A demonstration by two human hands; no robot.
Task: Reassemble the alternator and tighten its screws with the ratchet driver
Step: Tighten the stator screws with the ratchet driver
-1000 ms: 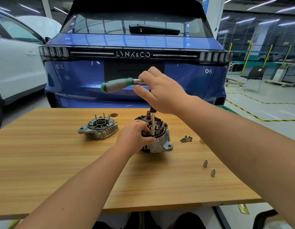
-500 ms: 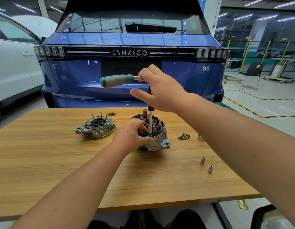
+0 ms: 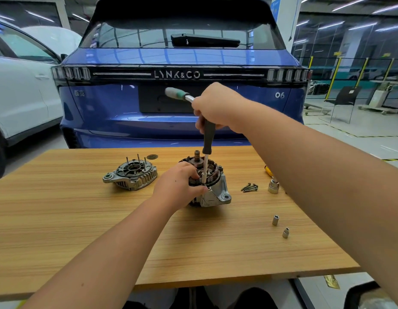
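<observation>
Blue Lynk & Co hatchback (image 3: 182, 108) fills the background behind my wooden table (image 3: 82, 230). Mid-table stands the alternator body (image 3: 212, 190), my left hand (image 3: 180, 188) curled around its near side. My right hand (image 3: 215, 108) wraps the ratchet driver (image 3: 205, 157), whose shaft stands upright into the alternator. Left of it lies the end cover (image 3: 131, 175); to the right, loose screws (image 3: 249, 188) and two small sockets (image 3: 275, 220).

You read "LYNK&CO" on the blue car's tailgate (image 3: 177, 74), above your right hand (image 3: 215, 108) | you read "06" on the same tailgate, right of that hand.
</observation>
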